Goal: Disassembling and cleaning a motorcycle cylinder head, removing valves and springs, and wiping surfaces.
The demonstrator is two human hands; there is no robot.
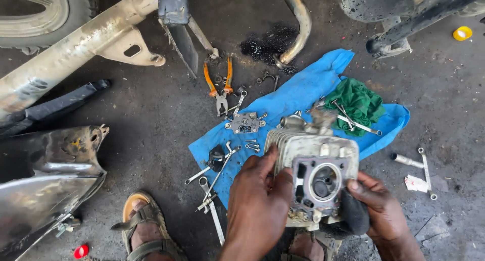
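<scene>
Item 1, nearest: my left hand (257, 200) wraps the left flank of an engine cylinder head (316, 177), fingers curled shut over its cooling fins, thumb across the gasket face. I judge this grip carries the weight and tilts the round combustion chamber up toward my view.

Item 2: my right hand (381, 210), at 3 o'clock of the head, closes its fingers on a dark rag (353, 218) pressed to the casting's lower right corner; thumb tip rests on the head's edge. It looks placed for wiping while steadying that side.

Item 3: a sandalled foot (146, 230) at 8 o'clock of the hands, flat on the oily concrete floor (151, 114).

Item 4: a blue cloth (303, 97) spread beneath and beyond the head, apparently to keep small parts off the grit. On it, at 9 to 10 o'clock of the head: spanners (209, 180), loose bolts, a small grey cover plate (246, 123).

Item 5: a green rag (359, 102) at 1 o'clock, bunched on the cloth, with slim metal tools lying across it.

Item 6: two more spanners or sockets (422, 165) on bare floor at 3 o'clock, well apart from the cloth.

Item 7: orange-handled pliers (220, 84) at 11 o'clock, just off the cloth's corner.

Item 8, farthest: a motorcycle exhaust pipe (76, 49) and tyre at 10 o'clock; a yellow cap (462, 33) at 2 o'clock.
</scene>
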